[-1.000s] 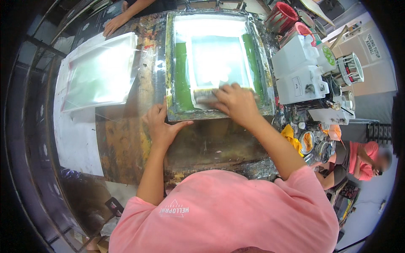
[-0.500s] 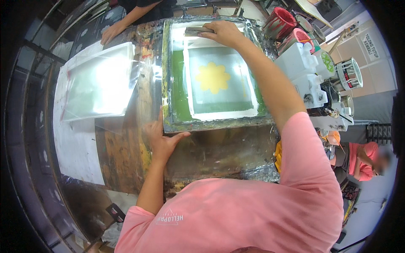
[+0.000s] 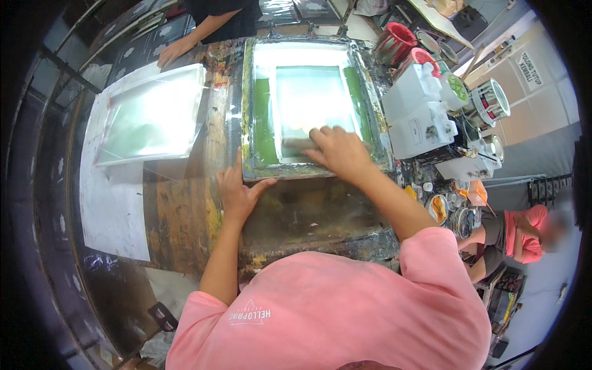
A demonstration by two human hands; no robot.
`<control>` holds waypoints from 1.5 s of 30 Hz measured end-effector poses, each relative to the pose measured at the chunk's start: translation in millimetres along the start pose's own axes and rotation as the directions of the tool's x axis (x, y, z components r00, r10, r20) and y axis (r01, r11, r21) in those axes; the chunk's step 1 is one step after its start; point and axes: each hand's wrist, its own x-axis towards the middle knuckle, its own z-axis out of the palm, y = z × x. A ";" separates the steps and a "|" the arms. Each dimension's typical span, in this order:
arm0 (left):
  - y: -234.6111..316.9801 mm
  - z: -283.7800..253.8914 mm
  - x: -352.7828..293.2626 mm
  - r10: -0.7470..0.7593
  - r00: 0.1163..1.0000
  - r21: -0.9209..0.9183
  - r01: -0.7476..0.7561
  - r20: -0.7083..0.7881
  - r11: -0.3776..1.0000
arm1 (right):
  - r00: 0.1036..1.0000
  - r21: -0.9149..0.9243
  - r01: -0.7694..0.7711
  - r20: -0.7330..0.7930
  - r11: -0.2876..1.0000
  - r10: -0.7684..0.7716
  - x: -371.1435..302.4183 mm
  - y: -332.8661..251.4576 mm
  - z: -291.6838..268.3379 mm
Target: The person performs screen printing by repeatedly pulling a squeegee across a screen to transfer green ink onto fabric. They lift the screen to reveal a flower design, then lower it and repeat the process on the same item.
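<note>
A screen-printing frame (image 3: 250, 148) lies flat in front of me, its mesh green at the sides with a pale, white-bordered window (image 3: 308, 92). My right hand (image 3: 338, 153) grips a squeegee (image 3: 298, 143) low on the window, toward the frame's near edge. Motion blurs the squeegee a little, and the hand covers its right part. At the near left corner my left hand (image 3: 237, 191) rests against the frame, thumb along the near edge and index finger stretched up the left side. Glare and my right hand hide most of the yellow flower in the window.
Left of the frame, a stack of clear plastic sheets (image 3: 148, 117) lies on white paper (image 3: 114, 216). Another person's hand (image 3: 176, 50) rests at the far left. Paint cans (image 3: 394, 43) and white jugs (image 3: 413, 111) crowd the right side. A person in pink (image 3: 524, 231) sits farther right.
My right hand has drawn the squeegee from the far end of the window down to its near end. The yellow flower is now mostly hidden. My left hand stays at the corner.
</note>
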 end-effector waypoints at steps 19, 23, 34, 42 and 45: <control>71.8 -18.8 34.1 -0.264 0.893 0.439 0.086 0.363 0.895 | 0.721 -0.119 0.077 -0.679 0.990 -0.138 80.4 2.2 -168.3; 59.8 1.9 10.7 -0.284 0.861 0.398 0.105 0.422 0.911 | 0.783 -0.050 0.057 -0.618 0.997 -0.075 95.0 5.9 -188.9; 60.3 6.8 15.3 -0.292 0.927 0.529 0.131 0.234 0.839 | 0.772 -0.069 0.021 -0.632 0.997 -0.059 93.2 2.1 -186.5; 78.4 -4.5 63.2 0.020 0.998 0.029 -0.021 0.058 0.999 | 0.754 -0.073 0.031 -0.653 0.997 -0.071 95.5 0.4 -184.1; 103.5 -32.1 103.6 -0.078 0.997 -0.119 0.078 0.007 0.990 | 0.745 -0.152 0.056 -0.652 0.987 -0.142 103.5 12.5 -183.4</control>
